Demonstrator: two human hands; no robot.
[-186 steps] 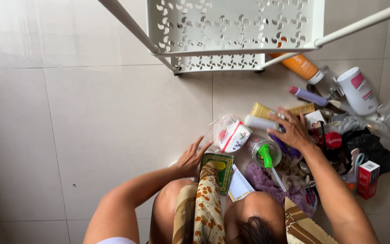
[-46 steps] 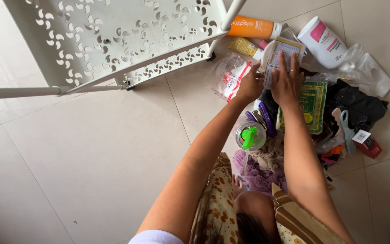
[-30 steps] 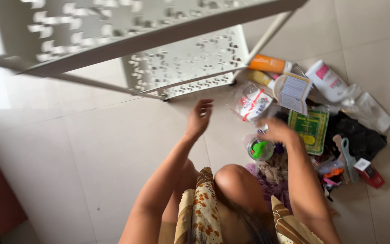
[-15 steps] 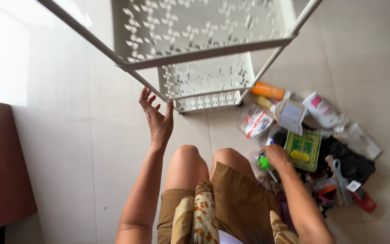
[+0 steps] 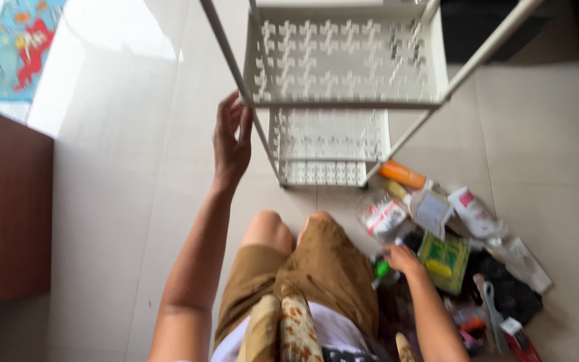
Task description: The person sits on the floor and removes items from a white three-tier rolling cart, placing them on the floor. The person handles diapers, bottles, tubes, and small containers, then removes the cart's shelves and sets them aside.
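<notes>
The left hand (image 5: 230,142) is reaching up beside the slanting front post of a white perforated metal shelf rack (image 5: 343,67); its fingers (image 5: 228,110) are spread open, the tips just beside the post, and whether they are touching it cannot be told. The rack's upper tray is sitting just right of those fingers, and its lower tray is lying below and further right, close to the pale tiled floor (image 5: 108,221). The right hand (image 5: 403,259) is resting low on the floor pile, its fingers curled over a clear plastic jar with a bright green piece on top (image 5: 382,269); the blur is hiding whether they are actually gripping it. Just right of those fingers a green booklet with yellow ovals (image 5: 445,261) is lying flat. Above them a clear bag with red and white print (image 5: 384,218) and a small white printed card (image 5: 431,211) are lying, with an orange tube (image 5: 403,175) further up near the rack's foot. A white bottle with a pink label (image 5: 472,211) is lying well to the right.
</notes>
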